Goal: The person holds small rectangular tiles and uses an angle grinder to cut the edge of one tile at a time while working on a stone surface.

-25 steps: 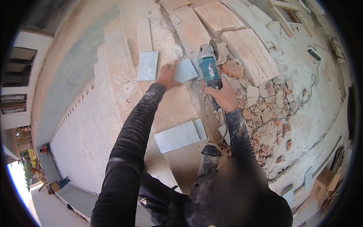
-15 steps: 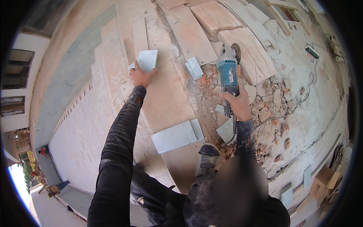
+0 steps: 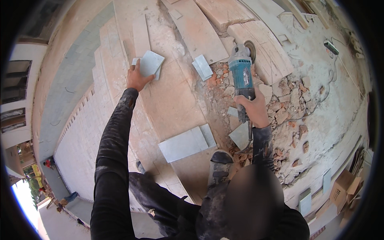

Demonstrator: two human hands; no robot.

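Note:
My right hand [image 3: 256,107] is wrapped round the rear handle of a teal and grey angle grinder [image 3: 242,74]. Its disc [image 3: 249,51] points away from me, beside a thick stone slab, and a cord runs back past my wrist. At the far left, my left hand [image 3: 138,77] grips a pale grey tile [image 3: 149,63] by its near edge, thumb on the right and fingers on the left. Another tile's edge shows under it. Two small overlapping tile pieces [image 3: 203,67] lie between my hands. Closer to me rest larger overlapping tiles [image 3: 184,145].
Broken brick and stone rubble [image 3: 286,104] spreads right of the grinder. Thick slabs [image 3: 262,52] lie at the far side. A power strip [image 3: 331,47] and cable lie at the far right, a cardboard box [image 3: 343,188] at the near right. People [image 3: 66,199] are in the distance at the left.
My left hand has moved left with the tile, which has turned clockwise and uncovered part of a tile beneath. My right hand keeps hold of the angle grinder, almost unmoved.

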